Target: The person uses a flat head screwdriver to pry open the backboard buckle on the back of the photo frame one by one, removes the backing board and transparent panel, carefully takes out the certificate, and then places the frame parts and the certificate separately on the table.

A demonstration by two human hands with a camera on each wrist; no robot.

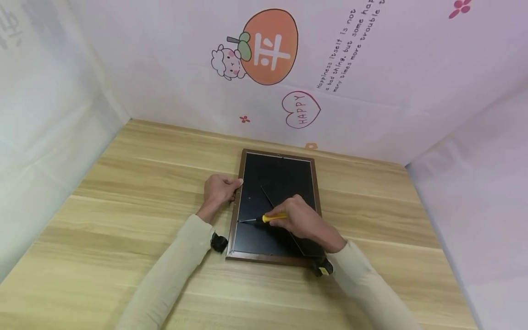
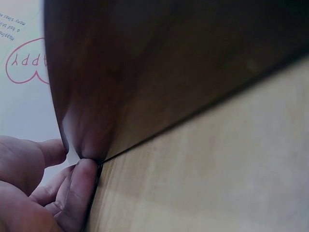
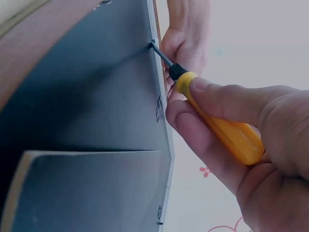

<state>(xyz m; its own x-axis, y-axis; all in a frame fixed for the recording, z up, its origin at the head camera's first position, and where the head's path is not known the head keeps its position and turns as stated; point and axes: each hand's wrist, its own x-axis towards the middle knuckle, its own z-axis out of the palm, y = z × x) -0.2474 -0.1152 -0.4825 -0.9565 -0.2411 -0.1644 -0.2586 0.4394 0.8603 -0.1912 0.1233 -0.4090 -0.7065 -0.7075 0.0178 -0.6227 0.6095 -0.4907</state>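
Observation:
A picture frame with a brown rim lies with its black backing board facing up. My left hand pinches its left rim, the thumb near one face and curled fingers at the edge in the left wrist view. My right hand grips a screwdriver by its yellow handle. The screwdriver's metal tip meets the inner edge of the left rim, where the backing board ends. Small metal tabs sit along that edge. A stand flap juts from the backing, partly hidden behind my right hand in the head view.
Under the frame is a wood-grain table. White printed sheeting walls the back and both sides, close behind the frame's far edge. Black wrist devices sit on both sleeves, near the frame's lower corners.

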